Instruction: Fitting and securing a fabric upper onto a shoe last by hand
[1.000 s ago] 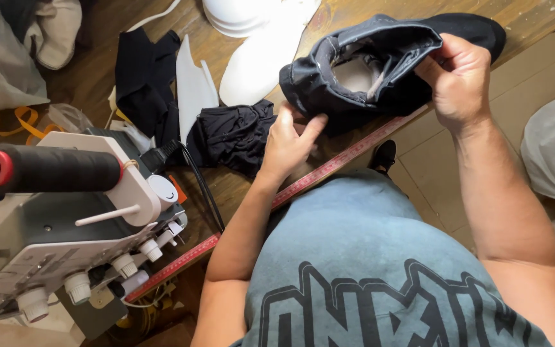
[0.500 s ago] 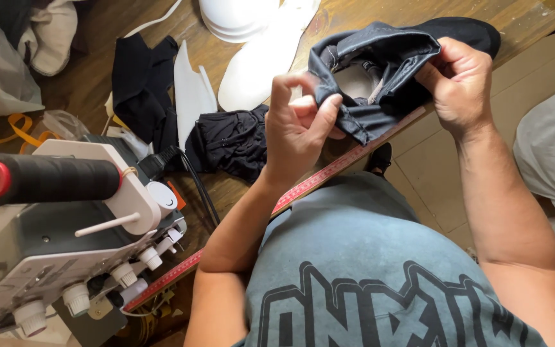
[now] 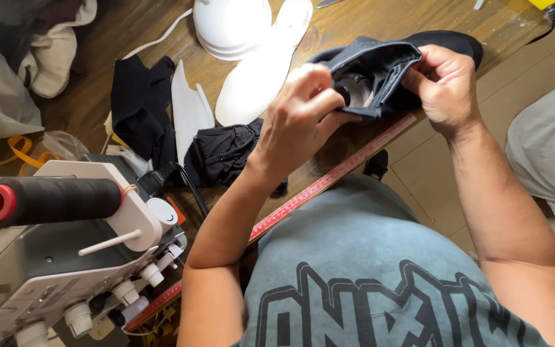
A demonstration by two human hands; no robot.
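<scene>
Both hands hold a dark grey-black fabric cap piece (image 3: 380,61) above the wooden table's edge. My left hand (image 3: 300,119) pinches its near edge, with fingers curled into the opening where a pale lining shows. My right hand (image 3: 444,87) grips the right side of the same piece, thumb on top. The fabric is folded over itself, and its far black part reaches toward the upper right.
A red measuring tape (image 3: 329,180) runs along the wooden table (image 3: 354,26) edge. White cap forms (image 3: 232,26), white stiffener pieces (image 3: 187,109) and black fabric scraps (image 3: 223,151) lie behind. A sewing machine (image 3: 46,270) with a black thread spool (image 3: 52,200) stands at left.
My left hand rose from the table edge to the cap piece and now grips its near edge. The fabric has been turned and folded further between both hands.
</scene>
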